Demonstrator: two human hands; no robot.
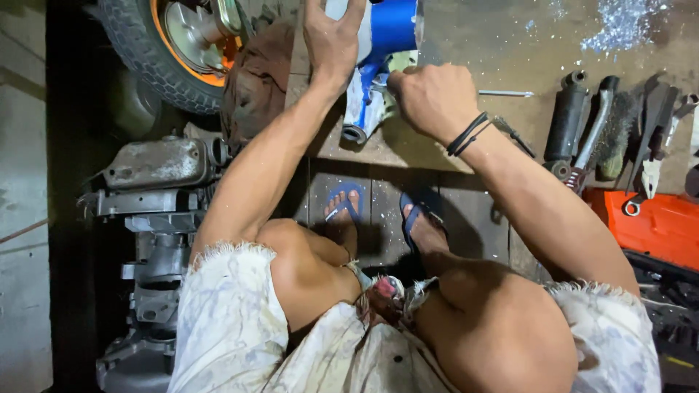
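Squatting on dusty concrete floor [510, 44], both hands' grip holding blue frame [389, 29], tools nearby.

Camera inventory, one entry. Head view: I look steeply down from the wearer's head over bent knees and both forearms to the floor [473, 36]. Range: close; the left hand [331, 40] and right hand [433, 98] sit at the upper centre of frame. Upper edge cuts a tyre [138, 54]; right edge takes in an orange case [655, 225]. I have no second view, so nothing is shared.
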